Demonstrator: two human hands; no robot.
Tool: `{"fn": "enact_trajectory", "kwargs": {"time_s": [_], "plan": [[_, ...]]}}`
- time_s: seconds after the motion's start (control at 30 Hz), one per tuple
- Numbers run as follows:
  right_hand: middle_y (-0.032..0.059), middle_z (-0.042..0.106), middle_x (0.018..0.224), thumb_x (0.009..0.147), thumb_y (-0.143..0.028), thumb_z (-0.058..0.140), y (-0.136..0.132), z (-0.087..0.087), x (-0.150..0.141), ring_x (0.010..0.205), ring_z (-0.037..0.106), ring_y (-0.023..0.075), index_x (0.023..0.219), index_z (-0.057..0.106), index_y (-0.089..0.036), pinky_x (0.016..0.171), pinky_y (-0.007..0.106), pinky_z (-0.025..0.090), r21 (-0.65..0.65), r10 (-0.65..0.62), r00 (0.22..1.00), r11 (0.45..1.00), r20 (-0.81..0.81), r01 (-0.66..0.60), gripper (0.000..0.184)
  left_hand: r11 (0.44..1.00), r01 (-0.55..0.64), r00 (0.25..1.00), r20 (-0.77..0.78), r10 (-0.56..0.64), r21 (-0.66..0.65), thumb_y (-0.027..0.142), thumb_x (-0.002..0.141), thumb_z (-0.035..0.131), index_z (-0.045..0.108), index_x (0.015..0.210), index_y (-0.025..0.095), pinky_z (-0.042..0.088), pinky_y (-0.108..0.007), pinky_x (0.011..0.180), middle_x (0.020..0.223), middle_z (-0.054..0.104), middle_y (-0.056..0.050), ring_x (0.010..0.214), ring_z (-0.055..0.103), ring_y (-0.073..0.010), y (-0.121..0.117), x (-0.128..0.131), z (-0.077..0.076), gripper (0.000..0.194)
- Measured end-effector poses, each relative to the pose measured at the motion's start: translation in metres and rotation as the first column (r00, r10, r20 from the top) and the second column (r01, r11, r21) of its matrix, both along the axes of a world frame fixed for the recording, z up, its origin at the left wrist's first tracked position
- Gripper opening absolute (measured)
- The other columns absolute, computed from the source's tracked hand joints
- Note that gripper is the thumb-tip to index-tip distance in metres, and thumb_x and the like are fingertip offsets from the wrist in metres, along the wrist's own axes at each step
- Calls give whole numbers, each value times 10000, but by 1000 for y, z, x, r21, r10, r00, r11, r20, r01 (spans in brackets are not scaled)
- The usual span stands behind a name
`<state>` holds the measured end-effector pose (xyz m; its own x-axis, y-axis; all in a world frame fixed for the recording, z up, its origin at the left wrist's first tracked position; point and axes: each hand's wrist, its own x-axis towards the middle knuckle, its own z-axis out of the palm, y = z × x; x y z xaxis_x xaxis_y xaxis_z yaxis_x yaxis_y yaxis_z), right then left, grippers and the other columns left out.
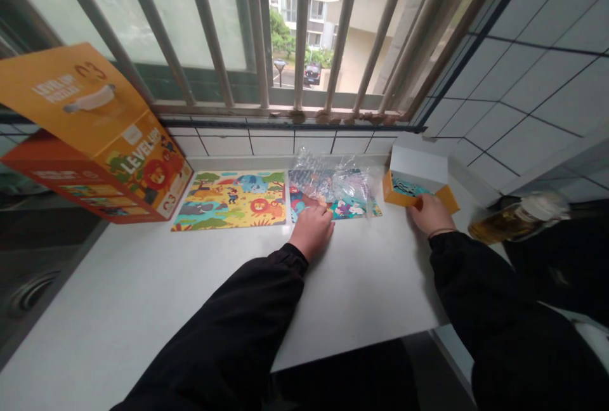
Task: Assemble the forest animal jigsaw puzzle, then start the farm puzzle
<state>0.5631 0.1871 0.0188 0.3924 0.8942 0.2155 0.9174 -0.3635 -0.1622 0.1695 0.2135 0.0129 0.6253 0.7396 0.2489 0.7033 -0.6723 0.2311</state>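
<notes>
My left hand [313, 231] rests at the near edge of a colourful picture sheet [349, 208], its fingers bunched and closed. What they hold, if anything, is hidden. Crumpled clear plastic wrap [340, 177] covers much of that sheet just beyond the fingertips. Over on the right, my right hand [432, 213] pinches the front wall of a small orange box [394, 193]. The box's white lid [419, 160] is raised, and teal puzzle pieces [408, 187] show inside. A yellow animal picture sheet [233, 202] lies flat to the left of my left hand.
A large orange puzzle box [143, 163] with its flap up stands at the left. A bottle of amber liquid [504, 224] with a pale cap is at the right. The white counter [361, 278] runs beneath a barred window [304, 37], with a tiled wall [547, 75] on the right.
</notes>
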Motion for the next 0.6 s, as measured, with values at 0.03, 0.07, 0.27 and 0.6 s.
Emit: {"fn": "enact_trajectory", "kwargs": {"time_s": [0.03, 0.07, 0.27, 0.6], "plan": [[235, 734, 1130, 950, -303, 642, 4, -3, 2, 1082, 670, 350, 1166, 748, -72, 937, 434, 522, 1, -13, 1000, 1000, -3, 13, 333, 1000, 26, 1000, 13, -26, -8, 300, 1075, 549, 715, 1060, 139, 482, -447, 952, 1176, 691, -138, 1116, 633, -301, -11, -3, 0, 232], [223, 737, 1092, 951, -307, 640, 7, -5, 4, 1047, 670, 344, 1121, 755, -83, 917, 432, 517, 6, -27, 1000, 1000, -6, 27, 304, 998, 58, 998, 29, -58, -18, 298, 1081, 532, 712, 1037, 149, 484, -436, 927, 1130, 697, -119, 1073, 639, -283, -24, -7, 0, 238], [176, 732, 1011, 923, -317, 655, 7, -4, 7, 958, 649, 326, 1010, 747, -145, 882, 447, 495, 135, -65, 998, 989, -23, 68, 214, 965, 252, 963, 118, -242, -77, 299, 1071, 514, 676, 952, 182, 483, -406, 863, 977, 700, -60, 915, 623, -221, -101, -35, -4, 233], [186, 716, 1048, 983, -423, 605, -34, 21, 0, 999, 629, 323, 1056, 718, -187, 925, 469, 491, 404, -7, 1000, 915, -28, 17, 272, 922, 344, 913, 293, -285, -175, 255, 1009, 599, 678, 902, 185, 457, -383, 800, 868, 688, -34, 806, 611, -191, -109, -44, -10, 150]]}}
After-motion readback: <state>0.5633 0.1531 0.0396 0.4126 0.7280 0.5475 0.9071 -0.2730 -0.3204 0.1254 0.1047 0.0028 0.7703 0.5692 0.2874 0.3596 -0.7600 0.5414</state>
